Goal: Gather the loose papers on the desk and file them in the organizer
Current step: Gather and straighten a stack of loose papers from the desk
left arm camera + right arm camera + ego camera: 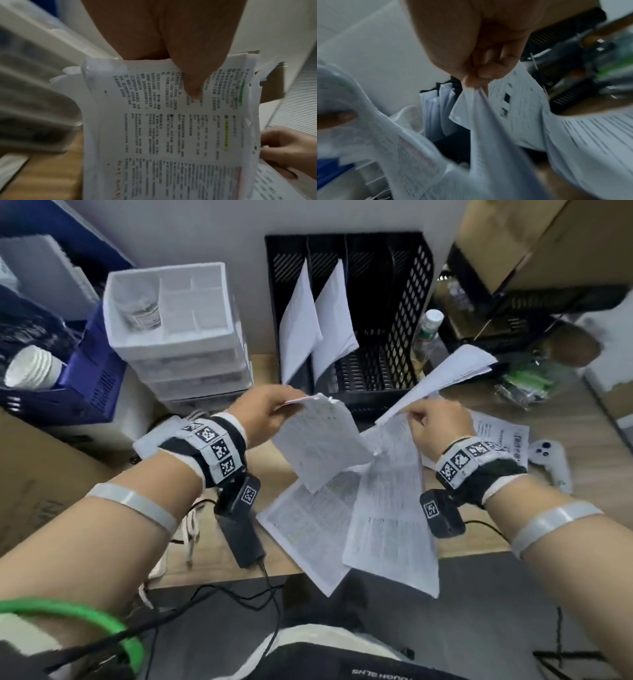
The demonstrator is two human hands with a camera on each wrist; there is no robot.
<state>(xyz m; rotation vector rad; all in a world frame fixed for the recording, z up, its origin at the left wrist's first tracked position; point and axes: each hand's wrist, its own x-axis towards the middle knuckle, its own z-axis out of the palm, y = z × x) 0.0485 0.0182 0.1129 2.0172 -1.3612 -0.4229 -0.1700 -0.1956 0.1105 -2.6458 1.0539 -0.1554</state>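
Observation:
My left hand [274, 409] pinches the top edge of a printed, highlighted sheaf of papers [318, 440] that hangs above the desk; the thumb [192, 81] presses on its front. My right hand [431, 422] pinches a second bundle of printed sheets [442, 374] that fans up to the right and droops down [390, 508] toward the desk edge. The black mesh organizer [383, 357] stands at the back by the wall, two white stacks [315, 323] leaning in its left slots. More printed pages [301, 525] lie on the wooden desk [267, 501] under the hands.
A white drawer unit [178, 337] stands left of the organizer, a blue crate [96, 371] with paper cups beyond it. A bottle [428, 333], cardboard boxes [534, 241] and a green packet [527, 385] crowd the right. A white game controller [551, 460] and another sheet [503, 433] lie right of the hands.

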